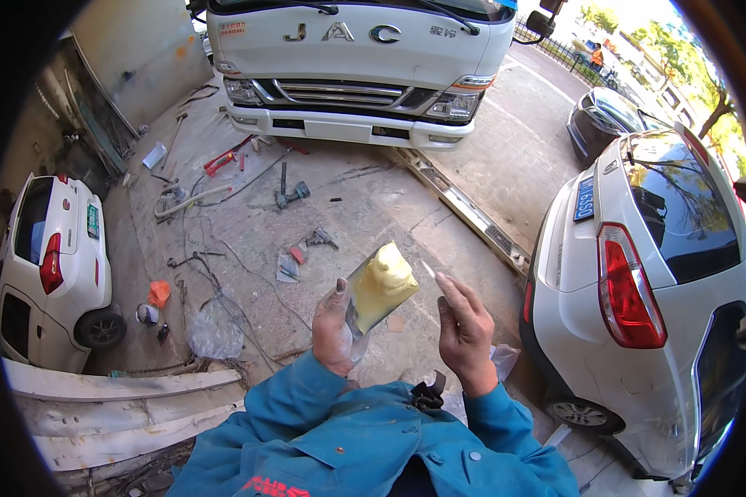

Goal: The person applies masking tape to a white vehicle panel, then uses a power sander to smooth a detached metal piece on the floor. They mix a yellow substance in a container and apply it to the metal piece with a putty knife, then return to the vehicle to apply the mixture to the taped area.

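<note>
My left hand (pixel 332 331), dusted with white, grips a flat dark board (pixel 360 286) from below and its left side. On the board lies a thick heap of smooth yellow putty (pixel 389 275). My right hand (pixel 462 327) is just right of the board, apart from it, with thumb and fingers pinched on a thin pale blade-like tool (pixel 428 269). Only the tool's narrow tip shows, pointing up and left toward the putty; the fingers hide the rest. Both my arms are in blue sleeves.
Ahead stands a white truck (pixel 348 74); white cars are at left (pixel 58 265) and right (pixel 638 290). A long metal beam (pixel 464 207) lies on the ground. Power tools (pixel 292 195), a red tool (pixel 219 162), cables and plastic bags (pixel 215 331) are scattered about. Curved white panels (pixel 124 406) lie lower left.
</note>
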{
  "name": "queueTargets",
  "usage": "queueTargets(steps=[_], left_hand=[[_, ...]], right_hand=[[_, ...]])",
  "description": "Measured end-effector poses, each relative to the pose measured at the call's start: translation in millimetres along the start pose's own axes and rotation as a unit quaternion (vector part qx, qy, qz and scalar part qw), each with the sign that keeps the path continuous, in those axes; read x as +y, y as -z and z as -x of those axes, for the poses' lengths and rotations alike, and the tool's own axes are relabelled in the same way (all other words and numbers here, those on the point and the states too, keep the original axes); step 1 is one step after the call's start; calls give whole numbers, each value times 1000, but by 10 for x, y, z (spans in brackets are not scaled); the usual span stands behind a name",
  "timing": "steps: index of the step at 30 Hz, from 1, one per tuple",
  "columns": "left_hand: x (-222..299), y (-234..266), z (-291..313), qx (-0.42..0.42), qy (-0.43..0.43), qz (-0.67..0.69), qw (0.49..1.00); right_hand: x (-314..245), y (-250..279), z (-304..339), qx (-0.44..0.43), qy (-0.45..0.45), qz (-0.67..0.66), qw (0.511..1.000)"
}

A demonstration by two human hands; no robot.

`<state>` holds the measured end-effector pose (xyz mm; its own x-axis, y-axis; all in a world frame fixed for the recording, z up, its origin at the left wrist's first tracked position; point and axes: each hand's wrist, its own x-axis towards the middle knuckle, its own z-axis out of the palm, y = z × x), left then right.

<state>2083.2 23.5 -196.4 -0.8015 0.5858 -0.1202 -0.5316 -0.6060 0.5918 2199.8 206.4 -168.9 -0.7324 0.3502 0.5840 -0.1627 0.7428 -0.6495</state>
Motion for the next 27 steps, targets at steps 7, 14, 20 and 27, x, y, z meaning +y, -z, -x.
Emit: queueTargets(steps=[7, 14, 20, 27], left_hand=[[-84, -56, 28, 36, -63, -56, 996], [48, 222, -120, 84, -195, -221, 952], [63, 16, 33, -92, -376, -513, 767], [139, -128, 27, -118, -347, -557, 745]], right_hand=[[-331, -280, 26, -55, 106, 117, 986], [-237, -75, 171, -85, -47, -88, 991], [-154, -16, -98, 36, -269, -334, 903], [-205, -110, 22, -10, -158, -262, 952]])
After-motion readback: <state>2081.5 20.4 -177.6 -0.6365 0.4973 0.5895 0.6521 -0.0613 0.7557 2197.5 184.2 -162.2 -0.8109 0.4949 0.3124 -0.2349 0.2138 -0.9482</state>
